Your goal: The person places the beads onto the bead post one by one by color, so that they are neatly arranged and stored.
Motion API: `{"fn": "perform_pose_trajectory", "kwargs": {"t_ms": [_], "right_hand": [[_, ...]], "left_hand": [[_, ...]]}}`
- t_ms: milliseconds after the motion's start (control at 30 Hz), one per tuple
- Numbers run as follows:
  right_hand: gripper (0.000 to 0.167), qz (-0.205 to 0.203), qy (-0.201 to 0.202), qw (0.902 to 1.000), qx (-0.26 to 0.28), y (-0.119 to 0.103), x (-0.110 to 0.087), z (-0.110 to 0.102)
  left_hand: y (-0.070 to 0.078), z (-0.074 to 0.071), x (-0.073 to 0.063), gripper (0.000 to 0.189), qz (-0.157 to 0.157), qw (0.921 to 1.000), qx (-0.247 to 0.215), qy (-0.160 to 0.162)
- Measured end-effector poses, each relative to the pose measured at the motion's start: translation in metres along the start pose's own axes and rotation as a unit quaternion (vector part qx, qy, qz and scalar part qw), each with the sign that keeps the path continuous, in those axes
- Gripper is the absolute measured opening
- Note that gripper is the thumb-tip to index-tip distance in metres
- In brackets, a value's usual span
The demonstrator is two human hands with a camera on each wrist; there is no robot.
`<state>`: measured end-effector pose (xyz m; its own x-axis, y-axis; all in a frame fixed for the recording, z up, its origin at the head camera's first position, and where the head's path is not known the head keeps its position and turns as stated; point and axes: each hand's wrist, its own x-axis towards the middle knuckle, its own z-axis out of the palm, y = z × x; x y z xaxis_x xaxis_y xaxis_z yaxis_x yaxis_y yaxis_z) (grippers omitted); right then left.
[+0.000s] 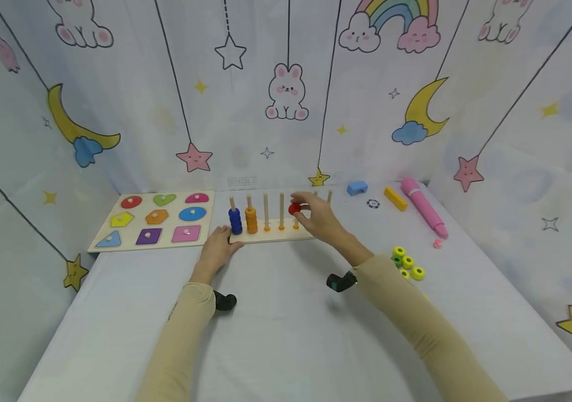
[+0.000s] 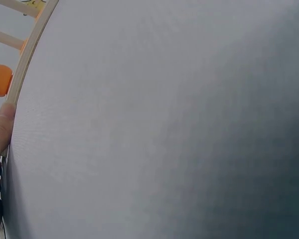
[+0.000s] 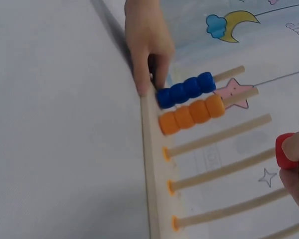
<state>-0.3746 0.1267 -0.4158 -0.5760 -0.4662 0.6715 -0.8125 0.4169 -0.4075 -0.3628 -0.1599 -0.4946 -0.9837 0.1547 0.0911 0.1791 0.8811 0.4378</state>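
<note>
A wooden peg board [image 1: 275,237] with a row of upright pegs stands toward the back of the table. Blue beads [image 1: 235,221] are stacked on its leftmost peg, and orange beads [image 1: 251,220] fill the lower part of the one beside it. My left hand [image 1: 214,251] grips the board's left end, thumb along the front edge [image 2: 21,74]. Between thumb and fingers, my right hand [image 1: 323,220] pinches a red bead [image 3: 286,150] up near the tops of the middle pegs. Bare pegs [image 3: 219,137] show orange rings at their bases. The right hand hides part of the board's right side.
Left of the board lies a shape puzzle [image 1: 152,220]. Yellow-green beads [image 1: 408,262] sit by my right forearm. Farther back on the right are a blue block [image 1: 357,187], a yellow block [image 1: 395,199], a pink marker-shaped toy [image 1: 423,206] and a small pink piece [image 1: 438,243].
</note>
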Motion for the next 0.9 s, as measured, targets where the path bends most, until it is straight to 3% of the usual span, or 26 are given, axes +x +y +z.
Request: {"fn": "perform_pose_trajectory", "kwargs": {"t_ms": [200,400,700,900], "right_hand": [[0.041,0.006,0.019,0.9997,-0.010,-0.005,0.033,0.021],[0.037,0.036,-0.026,0.9980,-0.044,-0.009,0.055,0.034],[0.041,0.054,-0.065,0.9941,-0.067,-0.012,0.064,0.038],[0.037,0.051,-0.013,0.9971,-0.054,-0.003,0.053,0.029]], "left_hand": [[0.002,0.003,0.000,0.072,0.002,1.0000,-0.004,0.000],[0.003,0.007,-0.001,0.072,0.001,1.0000,-0.003,0.002],[0.003,0.003,-0.003,0.072,-0.001,1.0000,-0.003,0.003],[0.002,-0.001,-0.001,0.072,0.003,1.0000,-0.001,0.004]]}}
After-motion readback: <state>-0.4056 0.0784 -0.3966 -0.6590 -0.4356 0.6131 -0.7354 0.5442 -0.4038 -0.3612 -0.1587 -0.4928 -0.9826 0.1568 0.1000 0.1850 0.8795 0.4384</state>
